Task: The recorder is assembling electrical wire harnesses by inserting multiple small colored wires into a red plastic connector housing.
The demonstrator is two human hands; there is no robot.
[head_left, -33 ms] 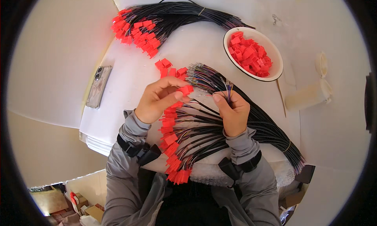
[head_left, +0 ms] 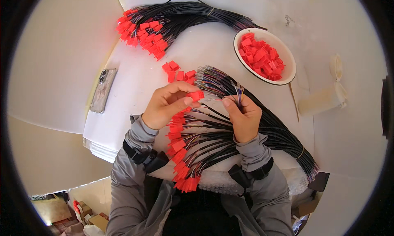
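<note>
Between the thumb and fingers of my left hand (head_left: 169, 104) is a red connector housing (head_left: 196, 95), its socket face turned to the right. My right hand (head_left: 245, 117) pinches the loose wires (head_left: 239, 90) of a black cable; several thin coloured wires with metal terminals stick up from the grip. One thin wire (head_left: 214, 100) points left from the fingertips toward the housing, with a small gap between them. Below the hands fan out black cables (head_left: 211, 135) ending in red housings (head_left: 177, 145). Behind my right hand lies a cable bundle (head_left: 262, 107) with bare terminals at its upper end.
A white bowl (head_left: 292, 68) of red housings stands at the far right, and a stick (head_left: 294, 100) lies by it. Several loose red housings (head_left: 171, 66) rest beyond my left hand. Another cable bundle (head_left: 188, 12) lies at the back. A phone (head_left: 103, 91) is at the left.
My left hand has shifted very slightly to the right, and the red housing in it has turned a little. My right hand stays almost still.
</note>
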